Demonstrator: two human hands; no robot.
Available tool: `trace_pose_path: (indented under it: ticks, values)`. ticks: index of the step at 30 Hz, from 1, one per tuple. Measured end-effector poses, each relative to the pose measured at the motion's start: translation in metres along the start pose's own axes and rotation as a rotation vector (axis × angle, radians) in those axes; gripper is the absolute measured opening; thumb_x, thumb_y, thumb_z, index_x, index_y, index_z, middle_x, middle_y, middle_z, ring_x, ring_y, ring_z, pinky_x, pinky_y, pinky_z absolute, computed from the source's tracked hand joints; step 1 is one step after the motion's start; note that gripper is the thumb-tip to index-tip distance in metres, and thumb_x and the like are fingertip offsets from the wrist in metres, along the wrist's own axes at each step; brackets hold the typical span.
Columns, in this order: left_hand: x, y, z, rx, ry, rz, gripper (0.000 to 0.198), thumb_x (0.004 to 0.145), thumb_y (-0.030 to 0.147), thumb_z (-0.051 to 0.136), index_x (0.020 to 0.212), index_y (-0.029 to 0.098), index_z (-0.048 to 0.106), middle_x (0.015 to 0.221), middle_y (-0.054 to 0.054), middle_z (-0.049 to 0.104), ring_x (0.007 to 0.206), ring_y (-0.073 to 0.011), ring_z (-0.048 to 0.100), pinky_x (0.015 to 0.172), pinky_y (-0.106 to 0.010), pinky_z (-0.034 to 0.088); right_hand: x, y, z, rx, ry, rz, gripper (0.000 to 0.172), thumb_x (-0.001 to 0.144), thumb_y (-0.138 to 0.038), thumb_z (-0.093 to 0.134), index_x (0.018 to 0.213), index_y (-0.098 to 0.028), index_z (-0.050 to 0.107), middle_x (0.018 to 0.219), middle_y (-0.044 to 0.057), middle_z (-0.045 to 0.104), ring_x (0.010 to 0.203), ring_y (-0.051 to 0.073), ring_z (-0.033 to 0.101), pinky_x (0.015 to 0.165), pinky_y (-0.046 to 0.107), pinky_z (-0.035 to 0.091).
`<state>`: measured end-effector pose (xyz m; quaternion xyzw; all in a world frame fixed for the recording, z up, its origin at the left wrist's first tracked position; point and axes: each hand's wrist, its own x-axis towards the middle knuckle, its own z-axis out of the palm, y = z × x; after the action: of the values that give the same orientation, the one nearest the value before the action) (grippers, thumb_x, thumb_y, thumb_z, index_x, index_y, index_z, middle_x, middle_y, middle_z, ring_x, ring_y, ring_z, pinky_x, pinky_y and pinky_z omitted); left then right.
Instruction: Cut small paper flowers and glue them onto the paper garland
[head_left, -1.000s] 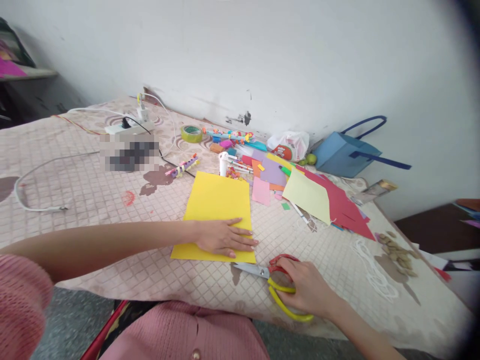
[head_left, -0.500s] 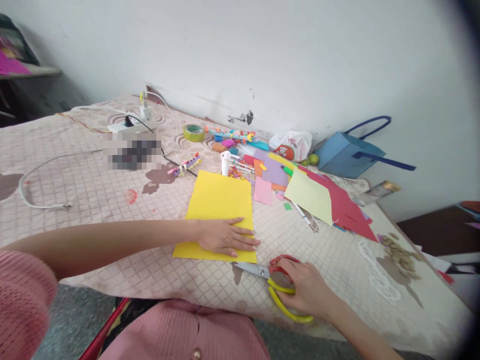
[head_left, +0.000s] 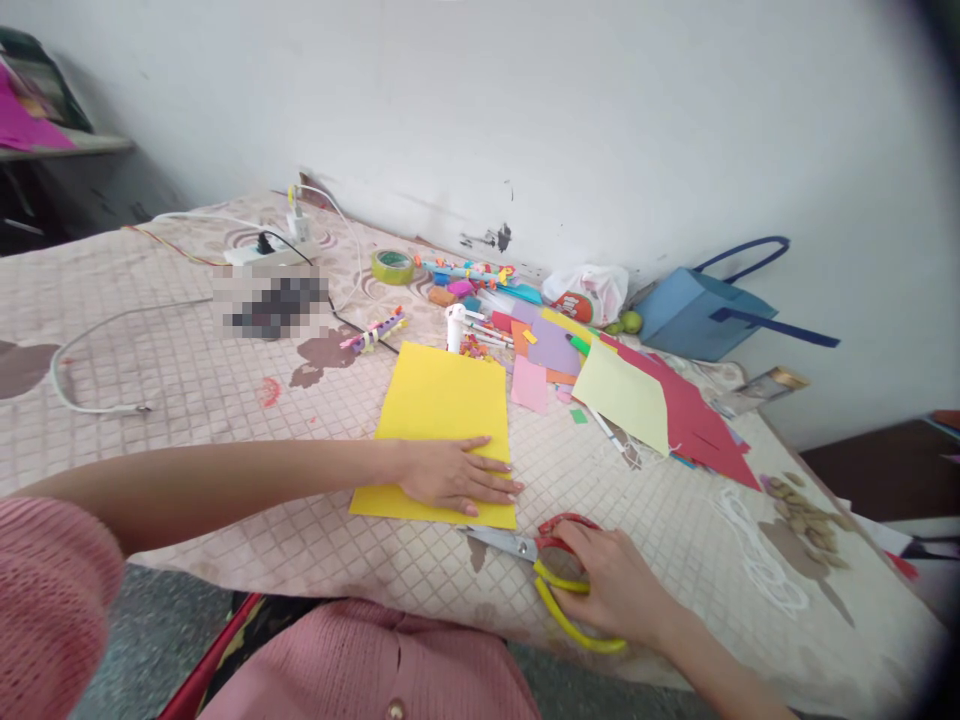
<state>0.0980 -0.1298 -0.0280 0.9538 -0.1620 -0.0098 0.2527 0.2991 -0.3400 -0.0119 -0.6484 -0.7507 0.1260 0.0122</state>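
A yellow sheet of paper (head_left: 450, 395) lies on the patterned tablecloth in front of me. Flat on its lower right part rests my left hand (head_left: 457, 477), fingers spread, the fingertips reaching just past the right edge. My right hand (head_left: 611, 575) is closed around scissors (head_left: 506, 541) with red and yellow handles. The blades point left and lie along the near edge of the yellow sheet, by its lower right corner. Whether the blade tips touch the paper, I cannot tell.
Behind the sheet lie coloured paper pieces (head_left: 551, 340), a roll of tape (head_left: 392, 266) and a white plastic bag (head_left: 589, 292). A blue bag (head_left: 705, 310) stands against the wall. White string (head_left: 757, 550) lies at right. A power strip (head_left: 270, 250) with cables is at back left.
The view has shifted slightly, so everything sits a little farther right. Both hands, the yellow sheet and the scissors keep nearly the same places relative to one another.
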Motion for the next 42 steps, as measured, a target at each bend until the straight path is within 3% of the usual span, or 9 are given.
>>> trace_pose_path:
  ticks: [15,38,42]
  values:
    - [0.000,-0.002,0.003,0.028,0.074,0.056,0.053,0.090,0.031,0.039,0.140,0.030,0.022,0.144,0.003,0.033,0.135,-0.0156,0.021,0.112,-0.040,-0.004,0.001,-0.006,0.003,0.001,-0.008,-0.005,0.027,0.071,-0.028,0.058,0.096,-0.021,0.050,0.088,0.004,0.065,0.080,0.023,0.062,0.064,0.031,0.039]
    - [-0.001,0.001,0.000,0.011,0.004,-0.011,0.051,0.090,0.032,0.034,0.139,0.032,0.022,0.146,0.006,0.028,0.136,-0.0140,0.017,0.111,-0.036,-0.008,0.005,-0.020,-0.001,0.014,-0.030,0.043,0.024,0.075,-0.034,0.057,0.094,-0.020,0.050,0.085,0.004,0.066,0.079,0.023,0.062,0.064,0.030,0.039]
    - [-0.001,0.000,0.001,0.004,0.058,0.016,0.051,0.089,0.031,0.038,0.138,0.031,0.026,0.143,0.005,0.033,0.135,-0.0151,0.021,0.112,-0.038,-0.004,0.008,-0.023,0.000,0.016,-0.029,0.038,0.023,0.075,-0.034,0.057,0.092,-0.020,0.051,0.086,0.005,0.066,0.080,0.023,0.062,0.065,0.030,0.040]
